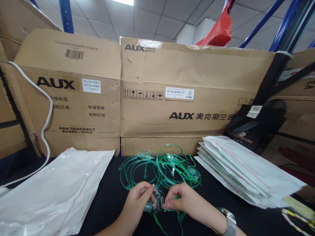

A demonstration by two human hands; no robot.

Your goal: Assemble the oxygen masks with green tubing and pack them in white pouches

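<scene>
Both my hands meet at the near middle of a black table (105,200). My left hand (137,196) and my right hand (183,198) pinch a small clear green plastic mask piece (156,200) between their fingertips. Thin green straps hang from it toward me. Just beyond lies a loose pile of coiled green tubing (159,167) with more clear mask parts in it. A metal watch (230,223) sits on my right wrist.
A large white plastic bag (56,186) lies flat at the left. A stack of white sealed pouches (246,170) fans out at the right. Big AUX cardboard boxes (172,98) wall off the back. A white cable (46,121) hangs at the left, a black bag (258,124) leans at the right.
</scene>
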